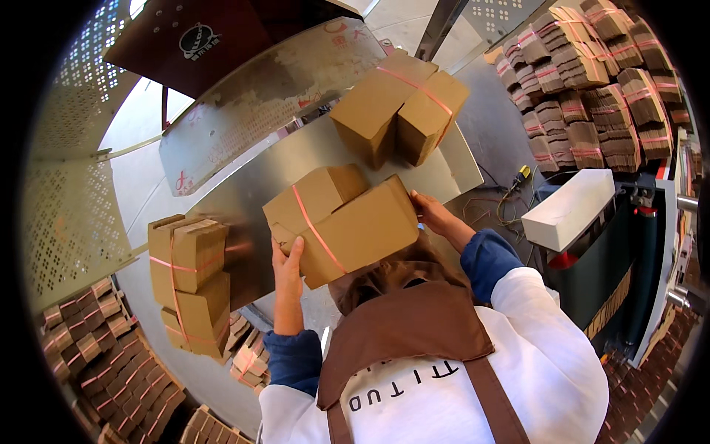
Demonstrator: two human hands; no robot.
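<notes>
Between my two hands is a bundle of brown cardboard, made of two offset stacks with one pink strap around the left part. My left hand grips its near left corner, thumb on the front face and fingers partly hidden behind the edge. At the right end my right hand holds the bundle's edge, its fingertips against the side. The bundle is tilted over the near edge of a metal table; whether it rests on the table is hidden.
Another strapped cardboard bundle sits on the table's far right. Upright strapped bundles stand at the left end. Piled bundles fill the far right, and more bundles lie lower left. A white box-shaped block rests on machinery at right, near loose cables.
</notes>
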